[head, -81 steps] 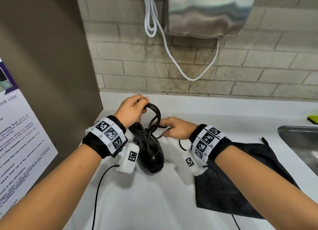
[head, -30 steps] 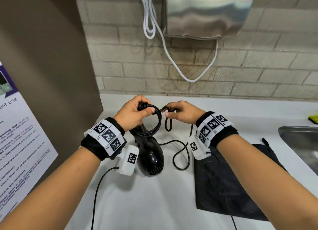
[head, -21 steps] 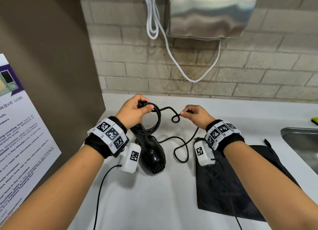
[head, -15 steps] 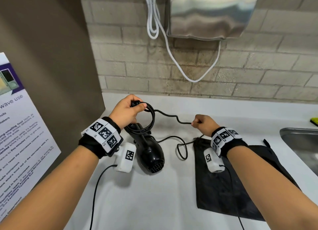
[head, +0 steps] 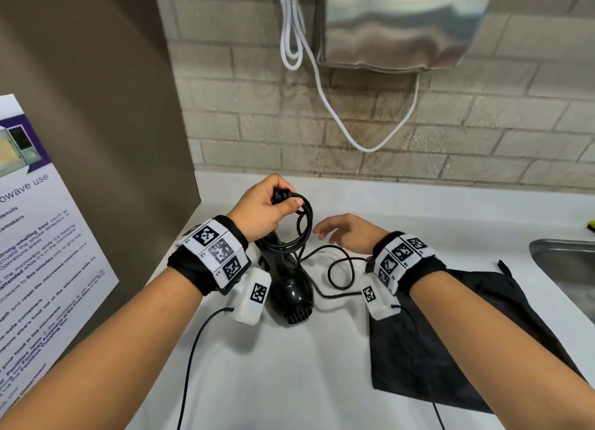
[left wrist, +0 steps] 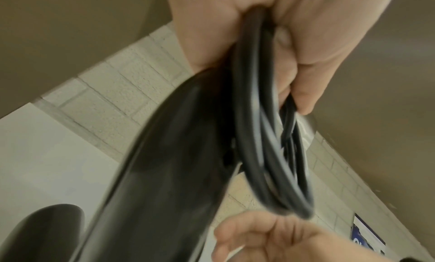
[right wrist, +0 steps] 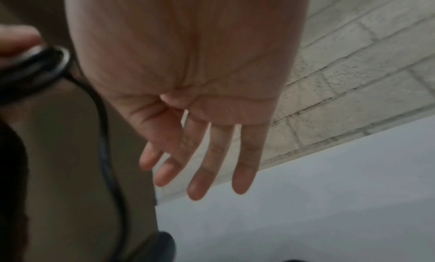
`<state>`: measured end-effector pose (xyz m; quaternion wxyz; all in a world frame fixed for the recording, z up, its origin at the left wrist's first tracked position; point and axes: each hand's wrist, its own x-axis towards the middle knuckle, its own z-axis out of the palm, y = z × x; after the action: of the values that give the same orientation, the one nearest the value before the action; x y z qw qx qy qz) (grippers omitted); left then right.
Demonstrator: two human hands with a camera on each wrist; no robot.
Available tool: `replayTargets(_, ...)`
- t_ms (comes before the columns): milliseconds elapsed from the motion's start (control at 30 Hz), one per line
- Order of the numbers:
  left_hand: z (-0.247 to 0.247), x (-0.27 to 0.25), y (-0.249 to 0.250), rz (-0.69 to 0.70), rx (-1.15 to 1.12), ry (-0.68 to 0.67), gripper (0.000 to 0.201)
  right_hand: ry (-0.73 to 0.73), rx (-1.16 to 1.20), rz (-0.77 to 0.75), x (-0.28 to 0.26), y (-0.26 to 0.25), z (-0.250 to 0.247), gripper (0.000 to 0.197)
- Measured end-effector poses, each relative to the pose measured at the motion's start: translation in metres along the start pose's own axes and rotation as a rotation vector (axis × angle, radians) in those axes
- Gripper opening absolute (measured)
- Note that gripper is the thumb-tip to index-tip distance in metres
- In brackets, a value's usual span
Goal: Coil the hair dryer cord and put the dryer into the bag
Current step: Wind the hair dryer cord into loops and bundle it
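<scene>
A black hair dryer [head: 291,293] stands on the white counter, nozzle toward me. My left hand [head: 265,209] grips its handle top together with several coiled loops of black cord [head: 304,223]; the left wrist view shows the cord loops [left wrist: 266,135] running through my fist beside the dryer handle [left wrist: 164,163]. The rest of the cord [head: 341,273] lies loose on the counter in a loop. My right hand [head: 346,233] hovers open just right of the coil, its straight fingers [right wrist: 212,160] holding nothing. A flat black bag [head: 450,339] lies under my right forearm.
A steel sink [head: 566,275] is at the right edge. A brown side wall with a notice [head: 38,236] stands on the left. A brick wall with a steel dispenser [head: 402,24] and white cable [head: 322,85] is behind. White counter [head: 289,375] lies in front.
My right hand pulled the cord out to the right, then let it go and came back toward the coil, open. The left hand kept its hold on the coil and handle.
</scene>
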<state>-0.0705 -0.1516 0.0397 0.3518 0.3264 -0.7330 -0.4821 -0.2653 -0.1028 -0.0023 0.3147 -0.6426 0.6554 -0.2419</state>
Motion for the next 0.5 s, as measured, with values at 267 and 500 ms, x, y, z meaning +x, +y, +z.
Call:
replayTargets(267,0.005,0.000,0.005,0.052,0.011,-0.049,0.021,0.065,0.225,-0.149,-0.001,-0.030,0.009,0.022)
replayTargets(500,0.004,0.000,0.006,0.062,0.017,-0.078,0.021,0.021,0.030,-0.248,-0.002,-0.035,-0.005,0.048)
